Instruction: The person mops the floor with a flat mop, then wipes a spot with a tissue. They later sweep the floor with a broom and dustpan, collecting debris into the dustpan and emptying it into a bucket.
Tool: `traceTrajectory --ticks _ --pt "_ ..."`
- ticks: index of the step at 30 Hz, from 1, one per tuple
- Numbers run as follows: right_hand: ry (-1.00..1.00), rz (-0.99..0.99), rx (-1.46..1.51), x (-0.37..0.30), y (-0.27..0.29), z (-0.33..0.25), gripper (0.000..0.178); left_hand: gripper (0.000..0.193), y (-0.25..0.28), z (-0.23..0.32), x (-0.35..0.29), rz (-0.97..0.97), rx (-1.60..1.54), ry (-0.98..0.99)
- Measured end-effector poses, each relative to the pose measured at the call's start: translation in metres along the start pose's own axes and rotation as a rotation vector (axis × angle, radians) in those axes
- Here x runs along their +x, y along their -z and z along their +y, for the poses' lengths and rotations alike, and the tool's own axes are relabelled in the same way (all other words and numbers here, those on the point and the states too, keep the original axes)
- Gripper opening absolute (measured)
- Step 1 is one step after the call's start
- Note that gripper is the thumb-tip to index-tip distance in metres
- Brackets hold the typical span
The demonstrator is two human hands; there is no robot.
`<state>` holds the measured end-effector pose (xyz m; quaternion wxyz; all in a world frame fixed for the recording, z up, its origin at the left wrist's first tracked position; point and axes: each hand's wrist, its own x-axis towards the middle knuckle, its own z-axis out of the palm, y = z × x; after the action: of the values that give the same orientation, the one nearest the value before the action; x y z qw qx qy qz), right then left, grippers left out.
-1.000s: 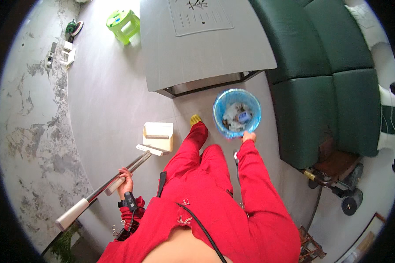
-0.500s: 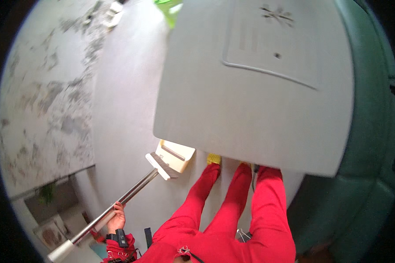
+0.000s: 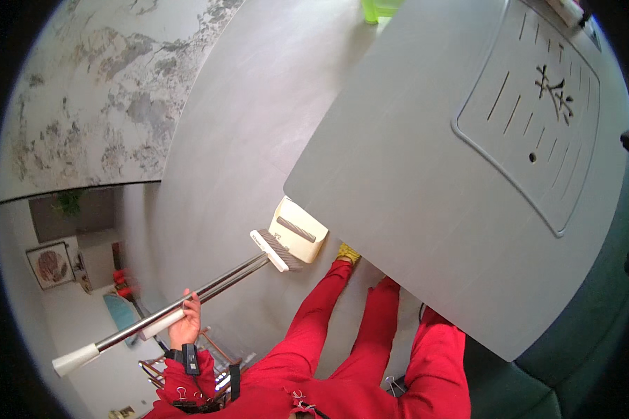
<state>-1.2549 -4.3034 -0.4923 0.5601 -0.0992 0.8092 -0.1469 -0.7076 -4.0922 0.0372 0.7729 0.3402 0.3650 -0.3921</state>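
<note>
At the lower left, my left hand (image 3: 184, 325) is closed around the paired metal poles of a broom (image 3: 271, 250) and a dustpan (image 3: 298, 229). Both poles slant up and to the right and end in white grips at the lower left. The broom's white head with grey bristles rests against the cream dustpan, beside the corner of a grey table (image 3: 398, 188). A red sleeve (image 3: 439, 342), which seems to be my right arm, reaches beneath the table's near edge. That edge hides my right hand.
A slotted tea tray (image 3: 531, 133) is set in the tabletop. Dark green padded seating (image 3: 580, 363) borders the table on the right. A marbled surface (image 3: 112, 98) is at upper left, with a bright green object (image 3: 379, 10) at the top. My yellow shoe (image 3: 348, 253) is by the table edge.
The view has turned, so the table sits slanted and farther right. The left hand keeps its hold on the broom and dustpan, which appear slightly higher in the view.
</note>
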Motion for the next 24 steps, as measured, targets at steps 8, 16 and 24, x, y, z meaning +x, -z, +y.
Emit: traceTrajectory --ticks 8,16,24 --pt "-0.051 -0.537 -0.325 -0.159 -0.032 0.003 0.017 0.028 0.03 0.008 0.01 -0.078 -0.275 0.057" --pt "0.111 -0.591 -0.706 -0.308 0.006 -0.08 0.023 0.02 0.056 0.015 0.035 -0.068 -0.467 -0.03" --pt "0.314 -0.466 -0.862 -0.35 -0.054 -0.21 0.014 0.016 0.036 0.043 -0.03 -0.321 -0.581 -0.095"
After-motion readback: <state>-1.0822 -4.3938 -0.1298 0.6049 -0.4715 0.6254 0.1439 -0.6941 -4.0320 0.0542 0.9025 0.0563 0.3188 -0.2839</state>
